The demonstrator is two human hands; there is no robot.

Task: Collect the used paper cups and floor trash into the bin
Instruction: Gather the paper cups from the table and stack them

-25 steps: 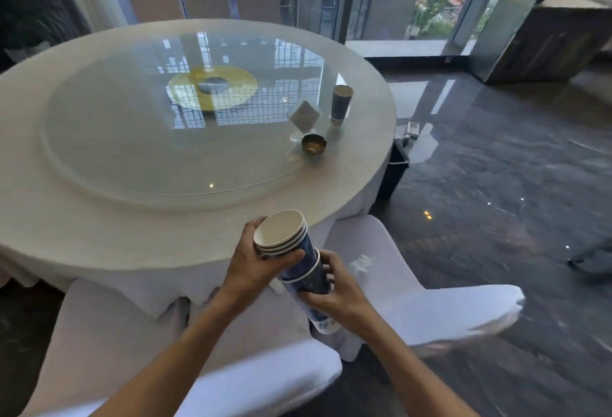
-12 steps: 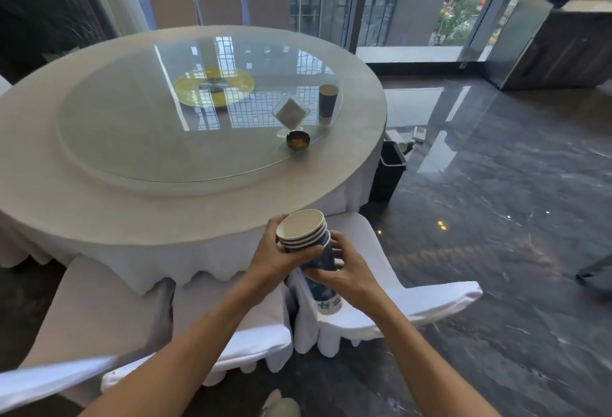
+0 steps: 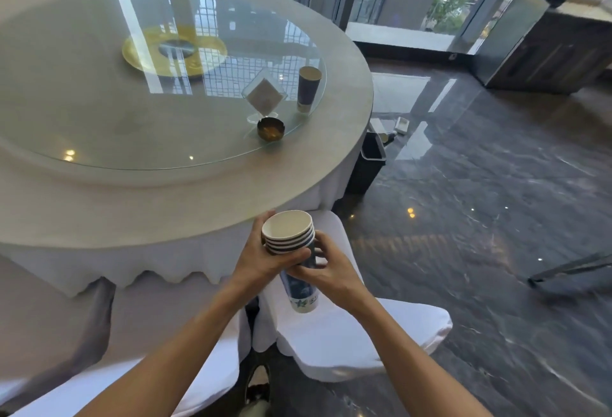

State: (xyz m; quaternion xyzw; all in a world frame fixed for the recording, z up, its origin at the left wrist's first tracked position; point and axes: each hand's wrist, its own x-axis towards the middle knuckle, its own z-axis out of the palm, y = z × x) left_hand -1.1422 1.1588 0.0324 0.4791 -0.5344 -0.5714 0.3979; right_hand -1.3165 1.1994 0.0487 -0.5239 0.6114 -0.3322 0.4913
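A nested stack of paper cups (image 3: 288, 232), white inside and dark blue outside, is held in front of me just off the table's near edge. My left hand (image 3: 261, 257) grips the stack near its rims. My right hand (image 3: 331, 272) wraps its lower part, and the bottom cup (image 3: 303, 300) sticks out below. A dark bin (image 3: 369, 165) stands on the floor by the table's right side, partly hidden by the tabletop. Small trash pieces (image 3: 402, 125) lie on the floor beyond the bin. One more dark cup (image 3: 308, 88) stands upright on the glass turntable.
A round table (image 3: 132, 211) with a glass turntable carries a card holder (image 3: 265, 95) and a brass ashtray (image 3: 271, 128). White-covered chairs (image 3: 347, 343) stand under my arms. Glossy dark floor spreads to the right, with a wooden counter (image 3: 556, 52) at far right.
The cups are pushed closer into one tighter stack between both hands. My view has moved nearer to the table and the bin.
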